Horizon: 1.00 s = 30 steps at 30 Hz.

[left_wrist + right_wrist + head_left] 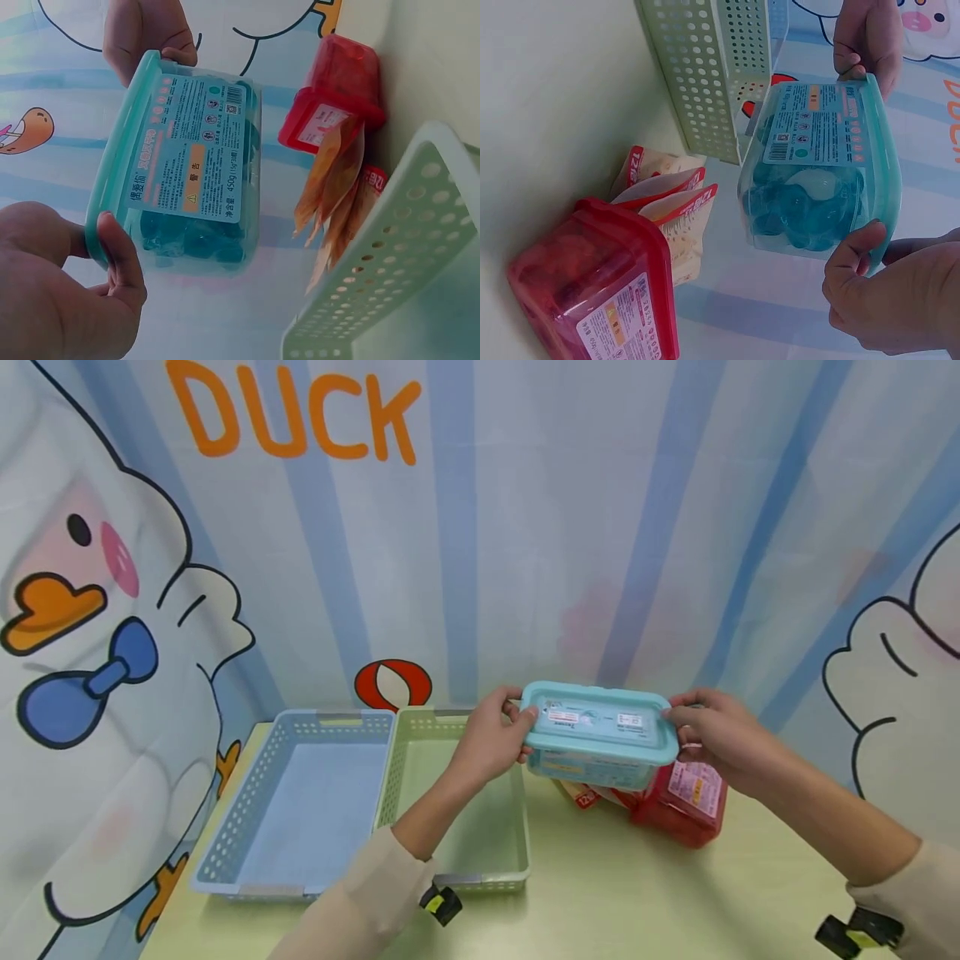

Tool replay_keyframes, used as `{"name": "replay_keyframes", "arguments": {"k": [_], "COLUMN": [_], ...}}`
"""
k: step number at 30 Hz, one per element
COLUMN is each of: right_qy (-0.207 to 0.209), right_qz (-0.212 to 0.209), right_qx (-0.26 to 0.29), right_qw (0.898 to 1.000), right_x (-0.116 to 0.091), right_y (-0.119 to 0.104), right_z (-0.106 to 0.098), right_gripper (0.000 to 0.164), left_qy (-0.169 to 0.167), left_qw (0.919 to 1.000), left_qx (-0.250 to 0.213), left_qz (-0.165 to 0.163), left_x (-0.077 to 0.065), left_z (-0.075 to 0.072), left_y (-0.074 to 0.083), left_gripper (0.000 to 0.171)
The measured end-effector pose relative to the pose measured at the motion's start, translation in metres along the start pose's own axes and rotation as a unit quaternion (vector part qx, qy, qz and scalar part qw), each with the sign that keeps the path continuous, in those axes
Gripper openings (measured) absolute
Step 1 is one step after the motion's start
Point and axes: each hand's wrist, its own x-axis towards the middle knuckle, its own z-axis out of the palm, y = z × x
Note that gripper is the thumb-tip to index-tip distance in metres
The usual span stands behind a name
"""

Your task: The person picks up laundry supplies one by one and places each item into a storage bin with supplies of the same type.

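Note:
A clear plastic tub point(596, 731) with a turquoise lid is held up off the table between both hands. It has a printed label on its side and blue-green contents showing through the wall in the right wrist view. My left hand point(487, 735) pinches the lid's left end, thumb on top. At the other end of the lid, my right hand point(720, 735) pinches the rim between thumb and fingers. Below and behind the tub on the right lies a red tub point(592, 285) with a white label. Several beige and red packets point(675, 214) lie beside it, mostly hidden by the turquoise-lidded tub in the head view.
A green perforated basket point(480, 835) stands left of the tub, with the left forearm reaching across it. Next to it, farther left, is a blue basket point(315, 810). Both rest on a pale yellow-green table point(600, 893). A duck-print curtain point(525, 527) hangs behind.

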Motion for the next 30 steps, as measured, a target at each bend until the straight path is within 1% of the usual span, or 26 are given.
{"name": "replay_keyframes", "arguments": {"k": [3,8,12,14,19,23,27,30], "right_qy": [-0.006,-0.026,-0.033,-0.031,-0.036,-0.048,-0.060,-0.060], "right_qz": [0.002,-0.006,-0.015,-0.020,-0.030,-0.036,-0.038,-0.035], "right_qx": [0.008,-0.012,-0.014,-0.010,-0.002,-0.001,-0.003,-0.011], "right_qw": [1.000,1.000,0.999,0.999,0.999,0.998,0.997,0.998], "right_x": [0.001,0.000,0.001,0.002,0.004,0.002,0.002,0.005], "right_y": [-0.001,-0.005,-0.010,-0.012,-0.018,-0.025,-0.033,-0.038], "right_z": [0.006,0.014,0.019,0.022,0.027,0.029,0.037,0.045], "right_gripper": [0.051,0.045,0.044,0.044,0.046,0.050,0.051,0.049], "left_qy": [-0.006,-0.018,-0.011,-0.005,0.008,0.014,0.020,0.026], "left_qw": [0.9999,0.9991,0.9988,0.9988,0.9982,0.9980,0.9979,0.9975], "left_qx": [0.015,0.039,0.048,0.047,0.050,0.050,0.050,0.054], "left_qz": [0.000,0.004,0.007,0.016,0.031,0.037,0.036,0.035], "left_x": [-0.002,-0.006,-0.008,-0.008,-0.008,-0.010,-0.016,-0.021], "left_z": [-0.009,-0.023,-0.033,-0.037,-0.047,-0.056,-0.068,-0.078], "left_y": [-0.001,0.002,0.008,0.010,0.017,0.023,0.028,0.028], "left_gripper": [0.041,0.044,0.043,0.043,0.045,0.045,0.046,0.047]}}
